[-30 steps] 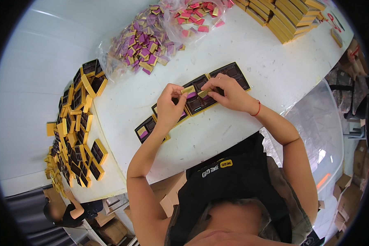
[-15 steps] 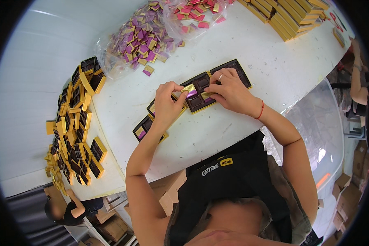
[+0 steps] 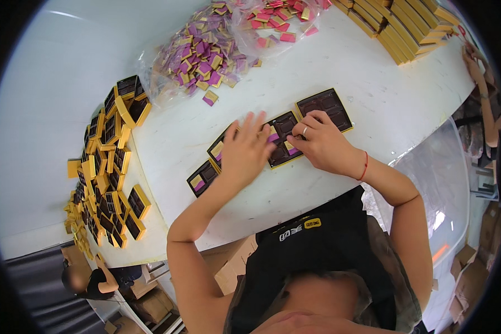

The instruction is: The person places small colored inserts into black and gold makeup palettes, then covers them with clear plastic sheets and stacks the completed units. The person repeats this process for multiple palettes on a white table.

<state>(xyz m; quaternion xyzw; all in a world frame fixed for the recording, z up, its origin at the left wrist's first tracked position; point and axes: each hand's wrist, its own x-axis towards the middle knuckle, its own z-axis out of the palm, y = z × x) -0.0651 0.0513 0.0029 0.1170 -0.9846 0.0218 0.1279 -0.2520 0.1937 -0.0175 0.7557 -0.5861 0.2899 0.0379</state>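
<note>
A row of dark trays edged in gold lies slantwise across the white table. My left hand (image 3: 244,151), blurred by motion, is over the second and third trays with its fingers spread and nothing in them. A purple-and-gold wrapped piece (image 3: 273,134) lies in the third tray (image 3: 287,121), just right of those fingers. My right hand (image 3: 327,143) is closed at the same tray, its fingertips beside another wrapped piece (image 3: 291,148); what they pinch is hidden. The leftmost tray (image 3: 208,173) holds one such piece. No pieces show in the far right tray (image 3: 324,108).
A clear bag of purple-and-gold wrapped pieces (image 3: 206,61) lies at the back, beside a bag of pink ones (image 3: 278,22). Gold boxes (image 3: 409,33) are stacked back right. Many dark trays (image 3: 108,167) pile up at left. Other people (image 3: 97,281) are at both sides.
My left hand has let go of a wrapped piece, which now lies in the third tray, and its fingers have spread. My right hand stays at that tray.
</note>
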